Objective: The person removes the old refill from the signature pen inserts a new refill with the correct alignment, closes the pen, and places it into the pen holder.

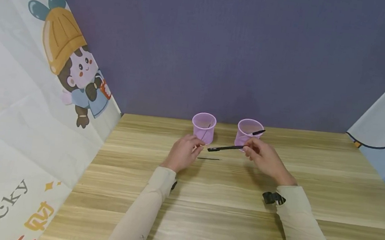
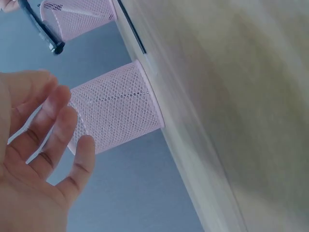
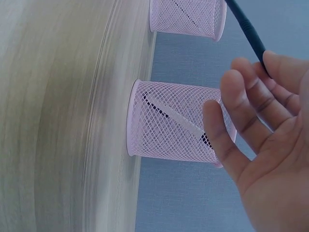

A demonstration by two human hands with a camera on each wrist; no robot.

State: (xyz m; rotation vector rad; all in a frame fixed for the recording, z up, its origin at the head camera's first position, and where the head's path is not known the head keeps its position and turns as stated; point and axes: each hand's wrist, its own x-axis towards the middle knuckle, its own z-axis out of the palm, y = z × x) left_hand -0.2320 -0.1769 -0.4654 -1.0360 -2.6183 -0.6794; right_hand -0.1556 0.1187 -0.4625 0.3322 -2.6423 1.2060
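My right hand (image 1: 260, 156) pinches one end of a black pen (image 1: 224, 148) between thumb and fingertips. The pen's other end, with a clip, points left toward my left hand (image 1: 183, 152). The left fingers are bent with thumb and index close together; whether something tiny sits between them is unclear. Just behind the left hand stands a pink mesh cup (image 1: 198, 128) with a thin dark rod leaning inside. A second pink mesh cup (image 3: 178, 121), behind the right hand, contains a pen with a pale barrel and black ends (image 1: 259, 132). A thin black rod (image 1: 208, 159) lies on the table between the hands.
Both cups stand near the back edge of the wood-grain table (image 1: 202, 222), close to a dark blue-grey panel (image 1: 220, 52). White printed sheets flank the table, with a cartoon figure (image 1: 85, 69) on the left one.
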